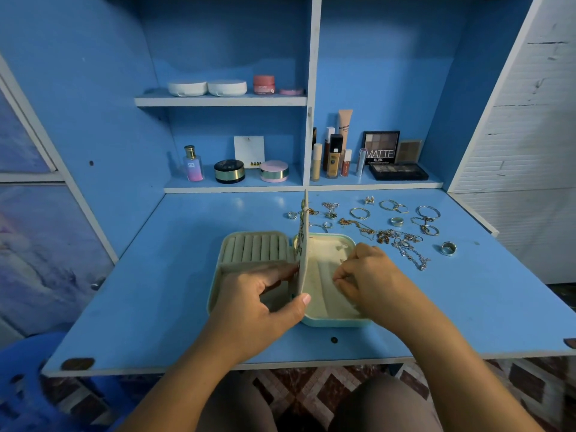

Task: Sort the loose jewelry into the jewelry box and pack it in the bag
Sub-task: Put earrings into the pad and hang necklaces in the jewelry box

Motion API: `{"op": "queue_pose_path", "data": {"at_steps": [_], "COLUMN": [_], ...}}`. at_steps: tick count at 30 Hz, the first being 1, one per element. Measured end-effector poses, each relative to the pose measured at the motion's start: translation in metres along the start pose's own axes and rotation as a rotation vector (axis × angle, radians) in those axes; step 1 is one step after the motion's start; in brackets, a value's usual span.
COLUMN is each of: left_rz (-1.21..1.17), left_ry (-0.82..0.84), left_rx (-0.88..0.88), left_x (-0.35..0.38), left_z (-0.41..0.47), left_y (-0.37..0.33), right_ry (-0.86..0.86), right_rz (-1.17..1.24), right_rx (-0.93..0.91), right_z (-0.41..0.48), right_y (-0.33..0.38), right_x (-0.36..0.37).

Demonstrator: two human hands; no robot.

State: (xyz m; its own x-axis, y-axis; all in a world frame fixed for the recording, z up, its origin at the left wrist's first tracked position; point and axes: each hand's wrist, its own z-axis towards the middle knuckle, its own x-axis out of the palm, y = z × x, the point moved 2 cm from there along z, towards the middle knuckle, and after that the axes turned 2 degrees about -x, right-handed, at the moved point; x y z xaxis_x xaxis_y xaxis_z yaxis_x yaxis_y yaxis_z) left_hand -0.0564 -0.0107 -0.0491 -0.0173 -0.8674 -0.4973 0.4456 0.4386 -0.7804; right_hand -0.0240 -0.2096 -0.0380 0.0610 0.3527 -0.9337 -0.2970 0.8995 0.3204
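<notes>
The jewelry box lies open flat on the blue desk, near its front edge. It is pale mint outside with a cream fabric lining and rounded corners. Its left half carries a row of padded ring rolls along the far side. Its right half is a shallow lined tray. A cream divider flap stands upright on edge between the two halves, with small pieces pinned on its left face.

The loose jewelry lies spread on the desk beyond and to the right of the box: silver hoop earrings, band rings, gold chains and a tangled silver chain.
</notes>
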Motion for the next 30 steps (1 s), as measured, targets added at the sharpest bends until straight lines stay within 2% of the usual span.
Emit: {"op": "queue_pose_path", "data": {"at_steps": [6, 9, 14, 18, 30], "left_rz": [-0.021, -0.022, -0.009, -0.008, -0.014], "left_ry": [0.012, 0.009, 0.015, 0.01, 0.006], "left_rx": [0.0, 0.0, 0.01, -0.012, -0.005], "left_x": [0.0, 0.0, 0.001, 0.001, 0.001], "left_z": [0.0, 0.0, 0.0, 0.001, 0.0], "left_y": [-0.001, -0.001, 0.0, 0.004, 0.002], "right_ry": [-0.007, -0.073, -0.278, -0.293, -0.241], "right_rz": [-0.064, -0.071, 0.437, 0.716, 0.912], "right_rx": [0.006, -0.007, 0.084, 0.172, 0.233], "right_z": [0.003, 0.003, -0.011, -0.017, -0.012], "right_y": [0.0, 0.001, 0.015, 0.033, 0.039], "right_x": [0.002, 0.007, 0.005, 0.016, 0.02]}}
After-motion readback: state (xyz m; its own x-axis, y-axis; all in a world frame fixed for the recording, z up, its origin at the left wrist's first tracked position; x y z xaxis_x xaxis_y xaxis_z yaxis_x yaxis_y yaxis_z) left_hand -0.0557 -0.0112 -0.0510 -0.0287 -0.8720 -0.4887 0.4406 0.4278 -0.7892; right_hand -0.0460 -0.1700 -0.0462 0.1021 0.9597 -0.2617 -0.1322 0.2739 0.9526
